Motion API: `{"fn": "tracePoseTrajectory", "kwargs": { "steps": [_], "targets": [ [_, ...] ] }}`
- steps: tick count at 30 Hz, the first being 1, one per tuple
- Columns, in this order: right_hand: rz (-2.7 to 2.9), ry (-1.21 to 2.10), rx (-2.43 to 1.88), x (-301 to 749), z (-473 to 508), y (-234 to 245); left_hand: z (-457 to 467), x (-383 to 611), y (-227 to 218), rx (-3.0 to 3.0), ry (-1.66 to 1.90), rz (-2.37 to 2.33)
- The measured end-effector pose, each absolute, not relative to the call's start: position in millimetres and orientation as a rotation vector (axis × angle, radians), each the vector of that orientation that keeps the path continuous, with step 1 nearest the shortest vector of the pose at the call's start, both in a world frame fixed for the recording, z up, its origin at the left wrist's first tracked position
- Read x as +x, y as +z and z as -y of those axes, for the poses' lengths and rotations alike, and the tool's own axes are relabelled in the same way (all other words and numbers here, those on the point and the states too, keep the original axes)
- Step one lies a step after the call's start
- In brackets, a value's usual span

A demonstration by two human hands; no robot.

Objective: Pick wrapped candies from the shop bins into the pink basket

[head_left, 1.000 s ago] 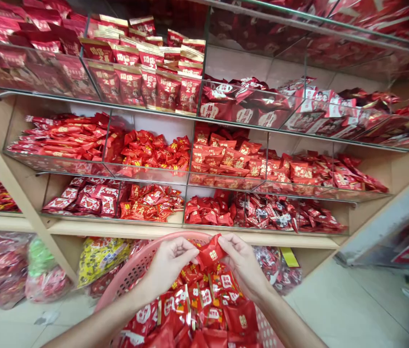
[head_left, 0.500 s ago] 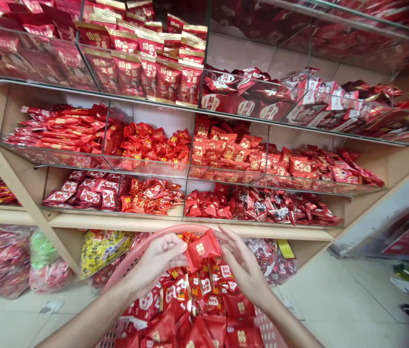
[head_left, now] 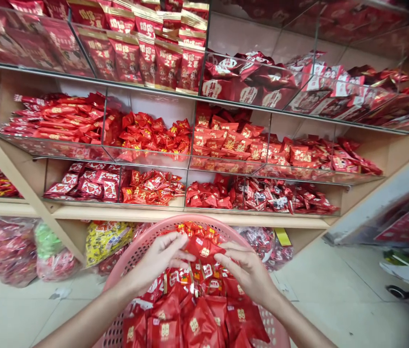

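Note:
A red candy packet (head_left: 204, 248) with gold print is held level between my two hands, over the basket. The thumb and fingers of my left hand (head_left: 166, 258) close on the packet's left end. At its right end, my right hand (head_left: 246, 266) pinches the edge between thumb and fingers. Directly below is a pink plastic basket (head_left: 120, 263) with holes in its wall. Inside it lie many red packets (head_left: 164, 331) with gold print, and smaller patterned packets (head_left: 182, 278) behind those.
Glass-fronted shelves of red sweets (head_left: 149, 133) rise ahead, with a wooden ledge (head_left: 146, 212) just behind the basket. Beneath it sit a yellow bag (head_left: 108, 241) and other clear bags of sweets (head_left: 5, 251). Pale floor tiles (head_left: 338, 290) show at both sides.
The packet has gone from tilted to level between my hands. My right hand, earlier with fingers stretched beside the packet, has closed on its right end. The view has shifted slightly.

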State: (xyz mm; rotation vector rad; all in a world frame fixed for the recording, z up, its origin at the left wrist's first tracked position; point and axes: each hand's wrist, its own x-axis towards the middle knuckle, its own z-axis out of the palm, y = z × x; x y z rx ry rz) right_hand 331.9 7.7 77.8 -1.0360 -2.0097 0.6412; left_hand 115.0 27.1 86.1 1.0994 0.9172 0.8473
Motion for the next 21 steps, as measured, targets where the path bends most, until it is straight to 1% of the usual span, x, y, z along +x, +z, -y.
{"fn": "tracePoseTrajectory", "kwargs": {
  "steps": [4, 8, 10, 13, 18, 21],
  "targets": [
    [1.879, 1.036, -1.121, 325, 4, 78, -21, 118, 86, 1.326, 0.924, -0.961],
    [1.706, 1.285, -1.130, 323, 10, 73, -17, 117, 87, 1.472, 0.905, -1.018],
    [1.603, 1.309, -1.155, 322, 13, 72, -13, 117, 88, 1.467, 0.913, -1.021],
    [1.522, 1.261, -1.177, 321, 17, 69, -6, 117, 89, 1.397, 0.955, -0.989],
    [1.513, 1.270, -1.155, 325, 24, 68, 8, 124, 83, 1.263, 1.031, -0.989],
    [1.520, 1.295, -1.178, 334, 30, 69, 13, 126, 79, 1.262, 0.993, -1.036]
  ]
}}
